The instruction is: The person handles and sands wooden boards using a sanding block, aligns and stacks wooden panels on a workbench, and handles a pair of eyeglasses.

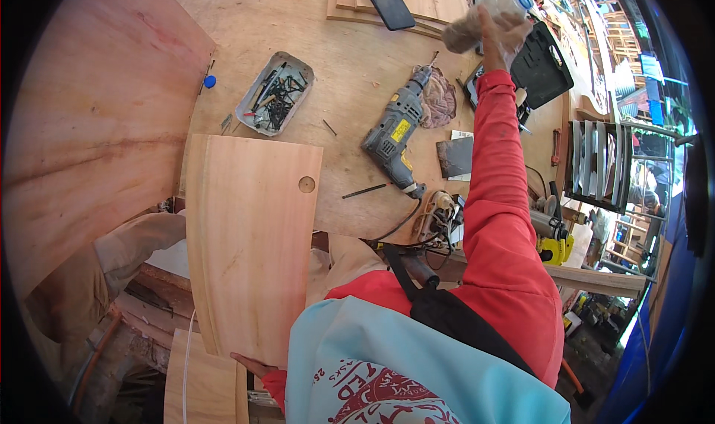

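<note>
"Left hand (253, 366), on the near side of the workbench (341, 89), touches the near edge of a wooden panel (253, 238) whose far end overlaps the workbench; I can't tell how tightly it grips."

"Would the panel be awkward?"

"Probably stiff and fairly heavy; both long edges offer hold."

"And the right hand (503, 40)?"

"By the black case (547, 70), wrapped around a plastic bottle (463, 33). That looks light, squeezable, maybe slippery; grasp mid-body, clear of the blue cap (526, 1)."

There was one left hand (255, 366), one right hand (503, 35), one plastic bottle (463, 32), one grey drill (390, 135), one phone (388, 4), one tray (250, 119).
</note>
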Action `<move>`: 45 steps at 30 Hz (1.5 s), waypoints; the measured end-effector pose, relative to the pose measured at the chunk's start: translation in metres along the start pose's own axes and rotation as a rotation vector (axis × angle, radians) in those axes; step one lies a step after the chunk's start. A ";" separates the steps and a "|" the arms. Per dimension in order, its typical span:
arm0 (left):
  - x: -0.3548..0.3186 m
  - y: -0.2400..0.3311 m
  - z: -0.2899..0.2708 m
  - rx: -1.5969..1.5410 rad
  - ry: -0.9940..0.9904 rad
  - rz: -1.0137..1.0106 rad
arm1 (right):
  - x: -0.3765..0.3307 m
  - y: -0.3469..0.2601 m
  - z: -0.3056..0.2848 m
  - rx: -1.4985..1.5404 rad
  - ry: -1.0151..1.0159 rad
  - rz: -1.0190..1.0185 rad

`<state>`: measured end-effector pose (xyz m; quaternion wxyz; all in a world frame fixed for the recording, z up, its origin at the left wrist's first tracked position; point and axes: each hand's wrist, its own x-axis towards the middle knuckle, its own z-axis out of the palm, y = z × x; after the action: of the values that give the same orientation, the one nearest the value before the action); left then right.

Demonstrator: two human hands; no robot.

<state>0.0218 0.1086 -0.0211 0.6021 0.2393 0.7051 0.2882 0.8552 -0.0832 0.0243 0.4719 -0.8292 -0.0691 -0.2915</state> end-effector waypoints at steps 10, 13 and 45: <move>-0.025 0.003 0.040 0.288 0.099 0.214 | -0.024 0.082 -0.042 -0.057 -0.033 0.164; -0.013 -0.002 -0.002 0.403 -0.016 0.267 | -0.043 0.051 -0.048 0.134 -0.190 0.292; 0.013 0.001 0.005 0.052 0.045 0.091 | -0.019 0.097 -0.165 -0.498 -1.012 -0.237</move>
<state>0.0248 0.1190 -0.0299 0.5659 0.2801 0.7141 0.3024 0.8082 -0.2685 0.0053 0.1350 -0.9381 -0.3078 0.0833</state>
